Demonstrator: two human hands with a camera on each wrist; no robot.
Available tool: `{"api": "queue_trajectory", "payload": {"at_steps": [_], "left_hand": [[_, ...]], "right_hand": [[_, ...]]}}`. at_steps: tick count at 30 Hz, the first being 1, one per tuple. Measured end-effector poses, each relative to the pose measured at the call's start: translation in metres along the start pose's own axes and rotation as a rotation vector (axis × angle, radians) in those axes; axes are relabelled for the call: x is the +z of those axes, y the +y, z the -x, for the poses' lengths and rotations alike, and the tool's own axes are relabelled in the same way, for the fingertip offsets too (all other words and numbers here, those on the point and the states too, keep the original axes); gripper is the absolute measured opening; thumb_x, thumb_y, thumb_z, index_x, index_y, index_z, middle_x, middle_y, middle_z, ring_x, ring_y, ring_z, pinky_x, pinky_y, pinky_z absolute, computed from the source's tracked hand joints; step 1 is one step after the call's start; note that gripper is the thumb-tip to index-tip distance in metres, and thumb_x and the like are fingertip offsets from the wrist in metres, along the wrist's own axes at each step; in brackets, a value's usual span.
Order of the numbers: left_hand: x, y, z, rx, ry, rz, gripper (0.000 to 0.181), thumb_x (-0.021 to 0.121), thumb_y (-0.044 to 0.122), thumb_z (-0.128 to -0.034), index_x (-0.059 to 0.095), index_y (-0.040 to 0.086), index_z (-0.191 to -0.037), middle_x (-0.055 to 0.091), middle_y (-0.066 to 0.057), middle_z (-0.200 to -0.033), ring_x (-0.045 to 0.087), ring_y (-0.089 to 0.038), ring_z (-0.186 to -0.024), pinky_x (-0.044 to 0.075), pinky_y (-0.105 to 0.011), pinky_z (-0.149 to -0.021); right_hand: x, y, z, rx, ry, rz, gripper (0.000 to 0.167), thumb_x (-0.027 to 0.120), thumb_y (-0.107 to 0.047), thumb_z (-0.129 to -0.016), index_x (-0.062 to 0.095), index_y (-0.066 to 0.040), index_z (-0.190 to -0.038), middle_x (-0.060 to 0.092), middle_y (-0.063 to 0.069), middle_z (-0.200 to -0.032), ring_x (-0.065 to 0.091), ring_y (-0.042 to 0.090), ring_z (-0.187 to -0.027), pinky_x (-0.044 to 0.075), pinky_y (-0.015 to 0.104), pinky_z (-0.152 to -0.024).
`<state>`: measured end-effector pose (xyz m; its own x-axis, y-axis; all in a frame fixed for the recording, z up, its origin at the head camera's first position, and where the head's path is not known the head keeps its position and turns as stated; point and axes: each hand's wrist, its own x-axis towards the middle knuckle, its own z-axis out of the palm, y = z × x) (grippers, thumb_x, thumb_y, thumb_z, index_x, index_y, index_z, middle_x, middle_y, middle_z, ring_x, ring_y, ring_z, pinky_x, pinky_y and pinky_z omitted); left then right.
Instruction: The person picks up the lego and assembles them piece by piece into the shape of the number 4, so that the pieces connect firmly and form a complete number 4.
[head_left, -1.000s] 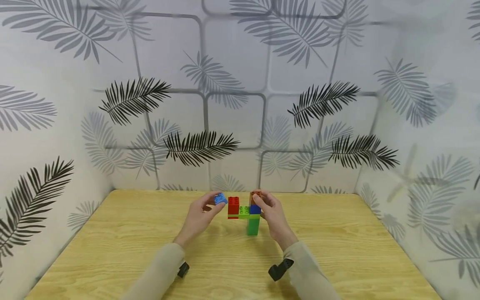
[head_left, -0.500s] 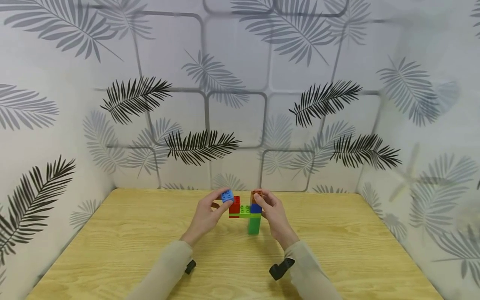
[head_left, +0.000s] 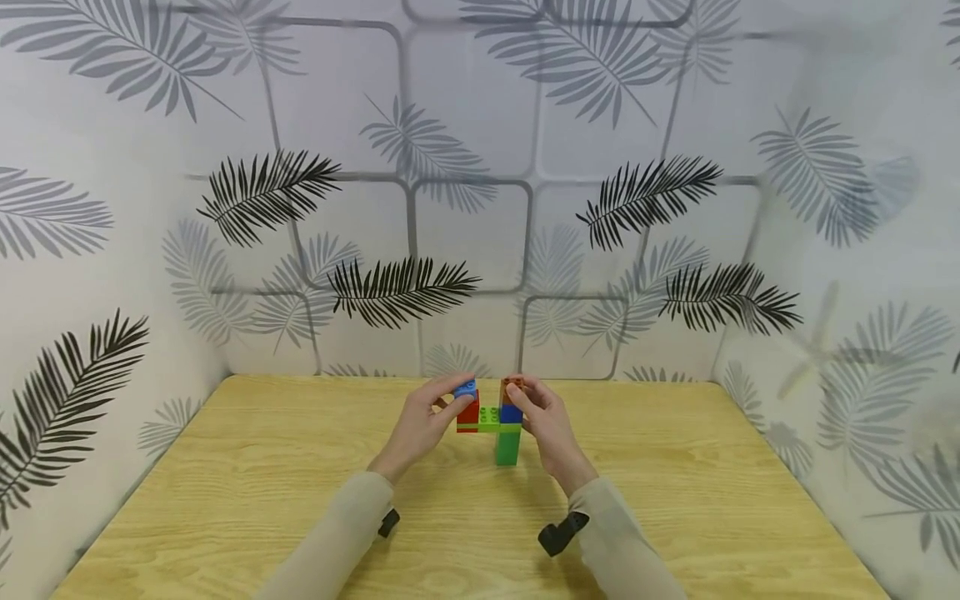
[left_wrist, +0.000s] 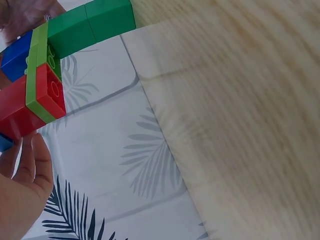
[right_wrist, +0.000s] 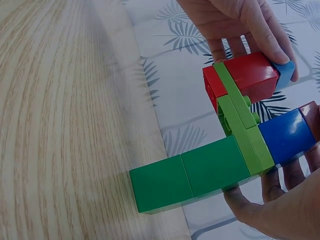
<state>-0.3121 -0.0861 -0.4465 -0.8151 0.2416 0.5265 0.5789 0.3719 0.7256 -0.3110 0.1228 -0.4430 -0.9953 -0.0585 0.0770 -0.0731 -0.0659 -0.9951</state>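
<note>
Between thumb and fingers, my left hand [head_left: 420,423] pinches a light blue brick [head_left: 467,388], which sits on top of a red brick [head_left: 467,414]. A lime green piece [head_left: 489,419] runs sideways from the red brick to a column on the right. That column has two green bricks [right_wrist: 190,172] at the bottom, then a dark blue brick [right_wrist: 289,137] and an orange-brown brick [right_wrist: 311,117] on top. My right hand [head_left: 551,423] grips the column's upper part, thumb on the orange-brown brick. More red [left_wrist: 51,91] shows beneath the lime piece in the left wrist view.
The build stands on a wooden table [head_left: 465,533], toward its back edge. Behind and beside the table are pale walls [head_left: 472,233] with a leaf pattern. A black strap piece [head_left: 562,534] hangs below the right sleeve [head_left: 622,542].
My left hand has moved right with the light blue brick, from beside the red brick to its top. My right hand has kept its grip on the column.
</note>
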Motion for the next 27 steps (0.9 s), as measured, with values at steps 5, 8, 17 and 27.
{"api": "queue_trajectory", "payload": {"at_steps": [5, 8, 17, 27], "left_hand": [[-0.003, 0.001, -0.002, 0.028, -0.054, -0.046, 0.036, 0.059, 0.035, -0.0978, 0.063, 0.029, -0.133, 0.063, 0.006, -0.131, 0.06, -0.013, -0.11, 0.052, -0.028, -0.079], [-0.005, 0.001, -0.002, 0.044, -0.078, -0.081, 0.039, 0.063, 0.031, -0.0964, 0.06, 0.03, -0.136, 0.063, 0.004, -0.132, 0.059, -0.014, -0.109, 0.052, -0.028, -0.077], [-0.011, -0.002, 0.0, 0.059, -0.186, -0.116, 0.061, 0.072, 0.011, -0.0892, 0.051, 0.029, -0.144, 0.068, 0.0, -0.121, 0.064, -0.015, -0.097, 0.056, -0.037, -0.08], [-0.013, 0.003, -0.004, -0.055, -0.188, -0.067, 0.055, 0.072, 0.011, -0.0888, 0.057, 0.025, -0.14, 0.071, -0.001, -0.11, 0.061, -0.014, -0.092, 0.05, -0.025, -0.071]], "right_hand": [[0.0, 0.0, -0.001, 0.002, 0.001, -0.008, 0.046, 0.062, -0.036, -0.097, 0.057, -0.01, -0.134, 0.06, 0.011, -0.129, 0.057, 0.015, -0.11, 0.041, 0.054, -0.106], [0.0, 0.0, -0.001, -0.002, 0.001, -0.002, 0.048, 0.063, -0.038, -0.096, 0.057, -0.01, -0.134, 0.06, 0.011, -0.128, 0.058, 0.016, -0.11, 0.044, 0.052, -0.104], [0.0, 0.0, 0.0, -0.002, 0.003, 0.003, 0.043, 0.062, -0.037, -0.097, 0.059, -0.011, -0.131, 0.062, 0.007, -0.123, 0.059, 0.017, -0.107, 0.051, 0.039, -0.093], [0.001, -0.004, 0.001, 0.001, 0.009, 0.002, 0.044, 0.062, -0.036, -0.097, 0.058, -0.009, -0.132, 0.062, 0.008, -0.123, 0.059, 0.013, -0.103, 0.051, 0.035, -0.09]]}}
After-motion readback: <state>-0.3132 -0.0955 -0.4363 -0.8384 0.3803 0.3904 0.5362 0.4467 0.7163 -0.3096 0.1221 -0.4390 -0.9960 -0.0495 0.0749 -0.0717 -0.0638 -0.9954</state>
